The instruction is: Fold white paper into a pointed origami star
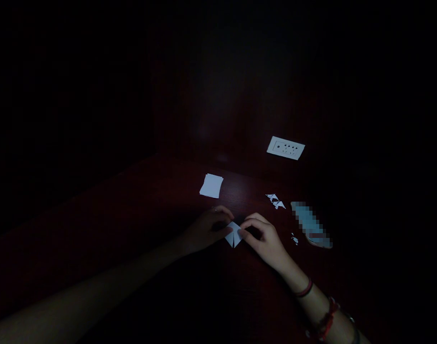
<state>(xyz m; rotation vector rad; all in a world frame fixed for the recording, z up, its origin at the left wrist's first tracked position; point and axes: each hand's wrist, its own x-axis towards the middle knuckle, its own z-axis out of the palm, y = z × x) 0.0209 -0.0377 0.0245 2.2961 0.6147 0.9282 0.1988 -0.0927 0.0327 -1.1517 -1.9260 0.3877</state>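
Folded paper point(234, 228): a small white piece with a central slit, low over the counter point(139, 200), between both hands.
Left hand point(204, 228): fingers drawn nearly together, thumb and fingertips pinching the paper's left edge; a ring shows on one finger.
Right hand point(267, 241): fingers curled, thumb and index gripping the right edge.
Paper stack point(212, 186): white sheets, slightly uneven, beyond the left hand.
Paper figures point(276, 201): small folded white shapes, beyond the right hand.
Scraps point(294, 239): tiny white bits, beside a pixelated oblong object point(310, 224).
Socket plate point(286, 148): white, on the rear panel point(222, 119).
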